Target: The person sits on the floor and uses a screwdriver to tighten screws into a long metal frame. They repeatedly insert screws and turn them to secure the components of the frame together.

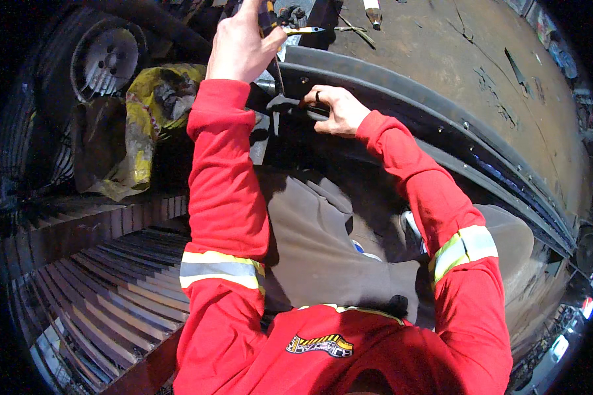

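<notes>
At the upper middle, my left hand (239,49) is closed around the black-and-yellow handle of a screwdriver (268,18). The tool's thin shaft points down toward a dark metal piece (281,104) beside the end of a long steel channel (402,108). My right hand (339,110), with a dark ring on one finger, is closed with its fingertips at the right side of that metal piece. Shadow hides exactly how the fingers grip it and where the screwdriver's tip rests.
Left of my arms lie a wheel (107,58) and a dirty yellow sack (141,125). Metal bars (105,289) stand in a row at lower left. A paintbrush (304,30) lies past my left hand, and a bottle (373,13) lies on the floor (435,39).
</notes>
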Motion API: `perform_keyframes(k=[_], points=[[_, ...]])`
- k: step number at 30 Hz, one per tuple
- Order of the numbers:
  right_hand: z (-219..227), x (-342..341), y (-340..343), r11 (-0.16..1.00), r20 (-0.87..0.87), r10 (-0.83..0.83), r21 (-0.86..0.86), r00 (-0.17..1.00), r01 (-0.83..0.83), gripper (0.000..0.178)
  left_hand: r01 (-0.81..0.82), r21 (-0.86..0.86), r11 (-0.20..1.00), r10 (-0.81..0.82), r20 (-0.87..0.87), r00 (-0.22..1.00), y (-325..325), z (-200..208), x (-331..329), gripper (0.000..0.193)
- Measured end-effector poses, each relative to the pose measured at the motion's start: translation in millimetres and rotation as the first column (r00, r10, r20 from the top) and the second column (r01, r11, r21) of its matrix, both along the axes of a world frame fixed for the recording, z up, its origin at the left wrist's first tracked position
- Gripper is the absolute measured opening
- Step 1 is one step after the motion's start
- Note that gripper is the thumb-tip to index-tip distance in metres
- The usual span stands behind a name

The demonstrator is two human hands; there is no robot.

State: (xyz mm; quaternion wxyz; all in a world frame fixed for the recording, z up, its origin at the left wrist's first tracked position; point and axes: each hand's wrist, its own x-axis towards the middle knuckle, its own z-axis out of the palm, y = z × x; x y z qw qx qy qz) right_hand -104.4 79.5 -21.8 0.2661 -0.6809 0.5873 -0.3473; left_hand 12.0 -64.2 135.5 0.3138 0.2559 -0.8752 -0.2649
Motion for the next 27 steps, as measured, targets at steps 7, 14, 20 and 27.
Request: perform_keyframes(k=[7,14,20,27], points=[[-31,-7,-9,0.999,-0.077,0.047,0.009,0.996,-0.047,0.047,0.003,0.071,0.998,-0.005,0.031,0.999,5,5,-7,0.036],[-4,-4,-11,0.97,0.085,0.059,0.231,0.995,-0.077,0.042,0.003,-0.062,0.998,0.007,0.168,0.986,-2,-26,-13,0.046],[-7,-6,-4,1.0,-0.012,-0.005,0.025,1.0,0.006,0.032,-0.059,-0.066,0.996,0.072,0.218,0.973,-7,-32,-13,0.047],[-3,-4,1,0.999,0.094,-0.049,-0.014,0.994,0.05,0.039,-0.077,-0.014,0.997,0.078,0.259,0.963,-11,-45,-16,0.05]])
